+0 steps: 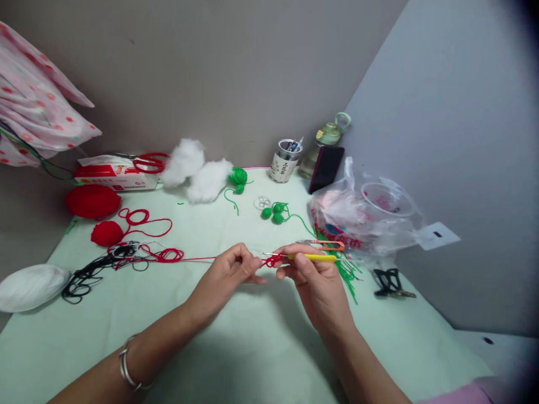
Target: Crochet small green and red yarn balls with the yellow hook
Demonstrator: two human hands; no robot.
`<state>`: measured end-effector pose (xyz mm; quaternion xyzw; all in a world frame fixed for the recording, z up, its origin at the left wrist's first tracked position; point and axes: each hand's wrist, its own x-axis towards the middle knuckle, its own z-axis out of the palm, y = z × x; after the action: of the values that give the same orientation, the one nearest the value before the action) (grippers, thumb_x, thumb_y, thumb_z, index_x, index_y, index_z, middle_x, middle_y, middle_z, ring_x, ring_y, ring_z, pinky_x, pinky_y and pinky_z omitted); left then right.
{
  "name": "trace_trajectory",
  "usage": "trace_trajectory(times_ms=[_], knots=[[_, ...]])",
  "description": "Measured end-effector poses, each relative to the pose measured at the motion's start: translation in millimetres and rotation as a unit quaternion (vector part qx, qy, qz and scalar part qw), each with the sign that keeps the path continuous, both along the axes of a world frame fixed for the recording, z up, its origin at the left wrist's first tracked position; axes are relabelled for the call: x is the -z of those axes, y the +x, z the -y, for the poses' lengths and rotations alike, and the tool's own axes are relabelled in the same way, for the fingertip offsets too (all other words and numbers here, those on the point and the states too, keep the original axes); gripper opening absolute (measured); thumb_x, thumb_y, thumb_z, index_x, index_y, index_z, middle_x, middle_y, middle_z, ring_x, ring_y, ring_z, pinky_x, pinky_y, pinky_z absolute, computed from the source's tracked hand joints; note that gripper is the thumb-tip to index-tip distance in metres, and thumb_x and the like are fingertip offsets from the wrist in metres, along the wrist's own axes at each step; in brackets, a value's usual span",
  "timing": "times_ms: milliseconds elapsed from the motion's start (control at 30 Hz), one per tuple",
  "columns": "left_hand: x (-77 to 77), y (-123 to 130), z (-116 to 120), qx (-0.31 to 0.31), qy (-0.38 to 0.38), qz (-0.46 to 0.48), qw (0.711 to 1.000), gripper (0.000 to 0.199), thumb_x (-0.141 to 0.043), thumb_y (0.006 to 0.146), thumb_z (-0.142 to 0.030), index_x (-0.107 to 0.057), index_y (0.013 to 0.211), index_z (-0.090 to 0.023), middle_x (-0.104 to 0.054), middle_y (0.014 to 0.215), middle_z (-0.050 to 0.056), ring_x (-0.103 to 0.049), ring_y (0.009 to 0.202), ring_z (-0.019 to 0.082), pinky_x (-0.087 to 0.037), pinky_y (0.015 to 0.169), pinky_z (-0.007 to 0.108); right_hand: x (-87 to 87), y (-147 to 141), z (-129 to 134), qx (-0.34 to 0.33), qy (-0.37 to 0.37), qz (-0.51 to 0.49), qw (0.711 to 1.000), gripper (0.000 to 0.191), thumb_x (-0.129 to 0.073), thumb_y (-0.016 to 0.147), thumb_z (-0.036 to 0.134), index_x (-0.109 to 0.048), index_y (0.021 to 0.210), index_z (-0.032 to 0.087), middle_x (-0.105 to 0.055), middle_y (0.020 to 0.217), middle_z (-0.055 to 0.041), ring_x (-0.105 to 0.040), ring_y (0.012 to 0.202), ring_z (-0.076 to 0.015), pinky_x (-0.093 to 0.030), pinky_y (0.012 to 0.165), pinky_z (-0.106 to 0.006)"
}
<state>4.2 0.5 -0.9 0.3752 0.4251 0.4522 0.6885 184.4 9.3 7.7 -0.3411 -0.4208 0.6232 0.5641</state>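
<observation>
Over the middle of the table, my right hand [318, 280] is closed around a crochet hook with a yellow handle [314, 257], its thin metal tip pointing left. A small loop of red yarn [273, 260] lies at the hook, between my two hands. My left hand [236, 266] pinches the red yarn just left of that loop. From my left fingers the strand runs left to loose red coils [168, 255] and, beyond them, a small red ball [106, 233]. Just behind my right hand are orange-handled thread snips [334, 246].
White stuffing [208, 180], a tissue box [115, 177] with red scissors [150, 163] and a pen tin [284, 163] stand along the back. Green crocheted pieces [278, 213] sit behind my hands. A plastic bag [362, 216] and black hair clip [391, 283] are right, black yarn [90, 275] left.
</observation>
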Motion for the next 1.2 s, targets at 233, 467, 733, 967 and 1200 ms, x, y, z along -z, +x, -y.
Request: trace_trajectory(times_ms=[233,467,733,967,1200], knots=[[-19.0,-2,-1,-0.084,-0.006,0.104,0.991,0.041,-0.072,0.089,-0.053,-0.057,0.073,-0.018,-0.048,0.079,-0.002,-0.047,0.073,0.014,-0.066,0.069,0.033,-3.8,6,1,-0.029,0.02,-0.004,0.999,0.016,-0.078,0.09,0.039,-0.084,0.092,0.025,-0.078,0.088,-0.0033,-0.071,0.073,-0.0115,-0.062,0.067,-0.022],[-39.7,-4,-7,-0.155,0.023,0.13,0.979,0.033,-0.056,0.101,-0.04,-0.058,0.077,-0.018,-0.043,0.078,-0.003,-0.032,0.061,0.01,-0.065,0.068,0.028,-1.4,9,5,-0.077,0.032,0.015,0.996,0.017,-0.074,0.094,0.038,-0.083,0.095,0.025,-0.077,0.088,-0.0027,-0.073,0.071,-0.0117,-0.062,0.069,-0.023],[-44.8,-13,-2,0.06,0.109,-0.124,0.984,0.048,-0.057,0.096,-0.061,-0.05,0.072,-0.02,-0.039,0.073,-0.005,-0.046,0.066,0.012,-0.061,0.078,0.032,-2.0,10,4,-0.077,0.032,0.007,0.996,0.017,-0.073,0.095,0.038,-0.083,0.095,0.024,-0.077,0.089,-0.0026,-0.073,0.07,-0.0113,-0.061,0.068,-0.023],[-59.7,-65,2,0.25,0.069,-0.23,0.938,0.036,-0.062,0.097,-0.052,-0.05,0.08,-0.022,-0.045,0.079,-0.004,-0.058,0.072,0.014,-0.053,0.07,0.027,-5.1,11,3,-0.059,0.014,-0.01,0.998,0.018,-0.075,0.093,0.038,-0.083,0.092,0.022,-0.076,0.085,-0.003,-0.072,0.069,-0.0118,-0.062,0.066,-0.023],[-36.4,-41,0,0.153,0.111,-0.014,0.982,0.04,-0.048,0.103,-0.059,-0.056,0.087,-0.022,-0.042,0.074,-0.005,-0.041,0.066,0.012,-0.055,0.1,0.042,-3.6,9,3,-0.075,0.008,-0.004,0.997,0.018,-0.075,0.093,0.038,-0.083,0.091,0.022,-0.076,0.085,-0.0024,-0.071,0.067,-0.0108,-0.062,0.067,-0.023]])
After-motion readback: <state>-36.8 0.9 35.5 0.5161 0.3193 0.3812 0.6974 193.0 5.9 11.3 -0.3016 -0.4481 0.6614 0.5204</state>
